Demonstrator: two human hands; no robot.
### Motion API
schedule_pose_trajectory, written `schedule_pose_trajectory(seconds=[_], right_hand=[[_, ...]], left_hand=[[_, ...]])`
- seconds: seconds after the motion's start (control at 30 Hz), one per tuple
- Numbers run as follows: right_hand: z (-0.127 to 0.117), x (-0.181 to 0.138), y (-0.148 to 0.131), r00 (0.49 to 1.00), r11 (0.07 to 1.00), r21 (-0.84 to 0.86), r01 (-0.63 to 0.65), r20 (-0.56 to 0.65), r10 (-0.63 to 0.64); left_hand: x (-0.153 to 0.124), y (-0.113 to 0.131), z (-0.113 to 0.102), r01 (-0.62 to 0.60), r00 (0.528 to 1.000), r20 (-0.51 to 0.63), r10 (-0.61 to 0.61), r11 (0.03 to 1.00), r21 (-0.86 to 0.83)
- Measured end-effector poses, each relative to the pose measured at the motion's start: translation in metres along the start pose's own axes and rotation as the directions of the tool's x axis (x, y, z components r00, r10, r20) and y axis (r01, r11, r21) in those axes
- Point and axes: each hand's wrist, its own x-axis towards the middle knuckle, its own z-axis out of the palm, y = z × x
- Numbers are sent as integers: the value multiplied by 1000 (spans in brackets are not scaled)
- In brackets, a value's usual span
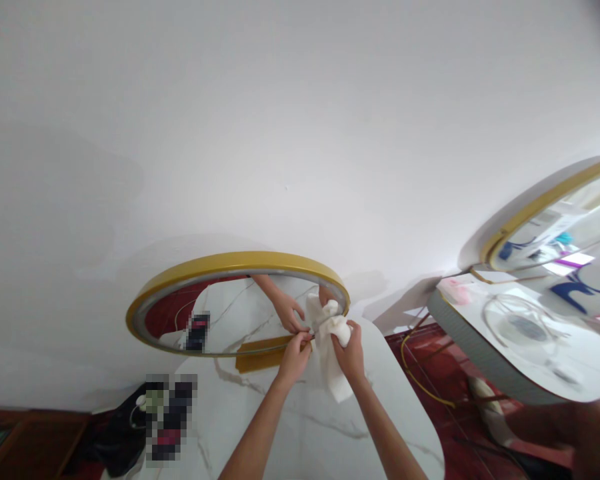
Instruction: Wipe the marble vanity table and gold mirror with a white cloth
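A round mirror (237, 257) with a gold frame stands on a gold base (260, 360) against the wall, on a white marble-patterned tabletop (320, 440). My right hand (350, 353) is closed on a bunched white cloth (336, 373), pressing it against the lower right of the mirror, and part of the cloth hangs onto the tabletop. Just left of the cloth, my left hand (295, 360) has its fingers pinched at the mirror's lower rim. Both hands and the cloth are reflected in the glass.
To the right stands a second white table (525, 340) with a round gold-framed mirror (535, 203) and a coiled light cable on top. Dark items (117, 423) lie at the lower left, beside a blurred-out patch. A person's leg (545, 427) shows at lower right above the red floor.
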Motion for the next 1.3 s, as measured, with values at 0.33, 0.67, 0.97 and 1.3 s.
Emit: schedule_pose_trajectory(seconds=[0.33,0.67,0.97,1.3], right_hand=[[7,0,7,999,999,33,-2,-42,4],[24,-22,22,998,1000,-11,-24,64,25],[29,-36,17,993,985,-165,-50,102,67],[71,-61,11,955,961,-275,-30,276,109]], left_hand=[[-1,-1,0,-3,1000,-4,4,1000,24],[-2,-36,6,315,946,29,-322,898,-306],[-19,-82,-16,558,763,46,-645,621,-550],[-15,-83,-21,517,753,132,-645,455,-725]])
